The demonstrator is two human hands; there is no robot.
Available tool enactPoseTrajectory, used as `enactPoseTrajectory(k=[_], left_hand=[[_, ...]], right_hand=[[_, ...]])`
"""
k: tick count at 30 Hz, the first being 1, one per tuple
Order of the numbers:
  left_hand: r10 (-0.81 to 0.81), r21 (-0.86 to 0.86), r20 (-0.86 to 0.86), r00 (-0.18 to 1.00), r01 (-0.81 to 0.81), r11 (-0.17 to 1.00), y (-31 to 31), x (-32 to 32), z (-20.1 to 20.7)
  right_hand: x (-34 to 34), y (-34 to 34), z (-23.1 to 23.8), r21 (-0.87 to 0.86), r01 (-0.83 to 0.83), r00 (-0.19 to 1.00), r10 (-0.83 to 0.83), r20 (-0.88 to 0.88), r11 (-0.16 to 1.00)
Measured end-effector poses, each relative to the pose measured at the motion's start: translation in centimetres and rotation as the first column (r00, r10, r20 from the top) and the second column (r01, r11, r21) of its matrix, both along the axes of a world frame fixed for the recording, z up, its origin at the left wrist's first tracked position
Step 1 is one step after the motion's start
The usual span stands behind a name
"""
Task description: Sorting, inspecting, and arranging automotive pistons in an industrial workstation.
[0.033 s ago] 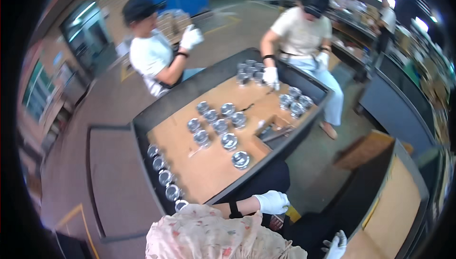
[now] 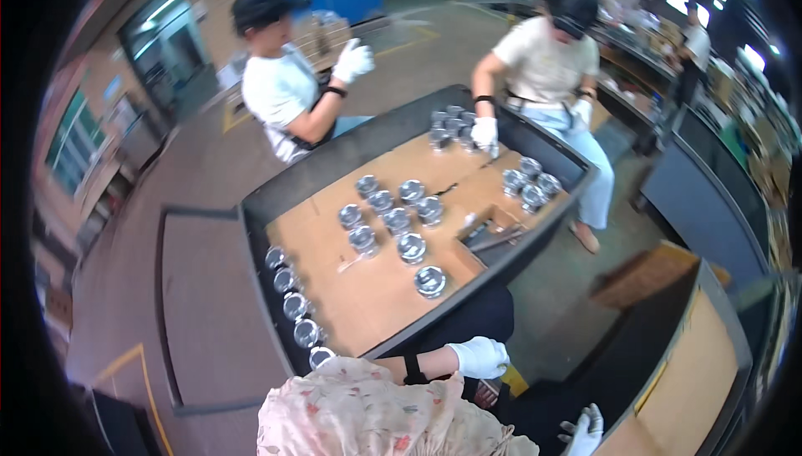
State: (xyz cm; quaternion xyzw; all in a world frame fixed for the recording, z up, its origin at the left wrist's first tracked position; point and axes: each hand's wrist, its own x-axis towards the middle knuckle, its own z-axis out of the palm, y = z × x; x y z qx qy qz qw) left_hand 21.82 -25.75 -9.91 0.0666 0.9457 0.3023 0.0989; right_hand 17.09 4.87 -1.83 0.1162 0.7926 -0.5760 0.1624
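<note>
My left hand [image 2: 482,358], in a white glove with a black band at the wrist, rests over my lap by the near edge of a large dark-rimmed tray table [image 2: 401,341]. Its fingers are curled; whatever may be inside them is hidden. Low on the right, my right hand [image 2: 585,433], also gloved, is open with fingers apart and touches nothing I can see. Closest to my left hand on the tan board stands a shiny round metal part [image 2: 430,281]. Several similar parts [image 2: 396,221] are grouped behind it, and a row [image 2: 295,305] lines the left wall.
A cut-out [image 2: 493,234] in the board holds dark tools. Across the table, one co-worker's gloved hand [image 2: 484,133] reaches near more metal parts [image 2: 449,126]; another co-worker [image 2: 284,92] stands at the far left. A board-lined bin [image 2: 697,356] is at my right.
The whole view has shifted slightly, so the table and co-workers appear a little farther right and lower. My hands and the metal parts keep their places.
</note>
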Motion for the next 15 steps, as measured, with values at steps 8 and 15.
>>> enactPoseTrajectory(k=[8, 15], left_hand=[[0.157, 0.008, 0.060, 0.986, -0.158, 0.987, -2.9, 1.7, -1.2], [0.142, 0.022, 0.071, 0.987, -0.144, 0.989, -3.3, 0.6, -1.2]], right_hand=[[-2.6, -9.1, -6.2, -0.599, -0.075, 0.898, 0.315, 0.307, 0.797], [-3.3, -13.1, -5.7, -0.774, 0.551, 0.748, 0.225, 0.624, 0.313]])
